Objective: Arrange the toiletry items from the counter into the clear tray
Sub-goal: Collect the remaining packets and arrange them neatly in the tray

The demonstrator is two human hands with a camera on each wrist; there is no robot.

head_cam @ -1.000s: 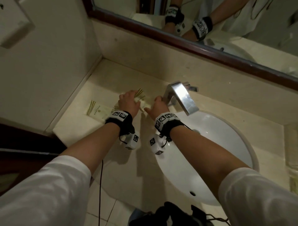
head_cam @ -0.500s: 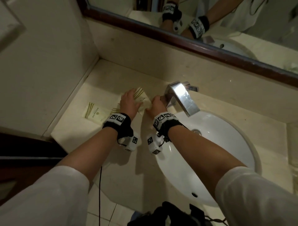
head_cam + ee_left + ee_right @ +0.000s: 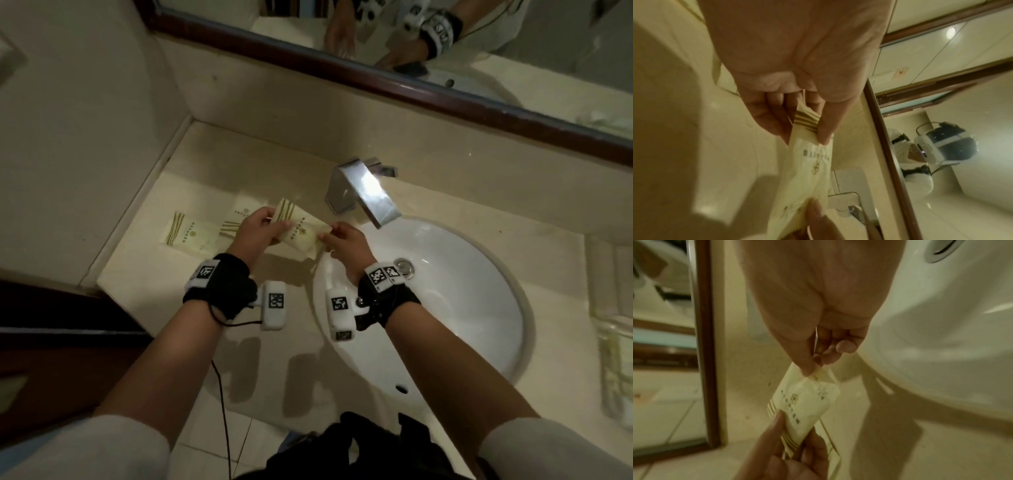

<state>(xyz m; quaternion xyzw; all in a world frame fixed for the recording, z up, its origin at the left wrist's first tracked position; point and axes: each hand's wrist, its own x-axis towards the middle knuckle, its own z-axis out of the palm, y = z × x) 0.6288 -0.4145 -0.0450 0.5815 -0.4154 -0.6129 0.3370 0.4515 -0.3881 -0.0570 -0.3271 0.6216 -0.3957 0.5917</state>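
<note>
A cream toiletry sachet (image 3: pixel 303 233) with gold stripes is held off the counter between both hands, left of the tap. My left hand (image 3: pixel 278 222) pinches its striped end (image 3: pixel 807 121). My right hand (image 3: pixel 327 235) pinches the opposite sealed end (image 3: pixel 815 371) between thumb and fingers. The sachet (image 3: pixel 810 170) hangs stretched between the two hands, and the same sachet (image 3: pixel 805 404) shows in the right wrist view. Two more matching sachets lie flat on the counter: one (image 3: pixel 186 234) at the left, another (image 3: pixel 245 210) partly behind my left hand. A clear tray (image 3: pixel 613 329) sits at the far right counter edge.
A chrome tap (image 3: pixel 363 192) stands just right of the hands, over the white round basin (image 3: pixel 462 308). A wall closes the counter's left side, and a brown-framed mirror (image 3: pixel 411 85) runs along the back. The counter's front edge is below my wrists.
Both hands were down on the counter at the sachet; now they have lifted it and hold it stretched between them, drawn slightly toward me.
</note>
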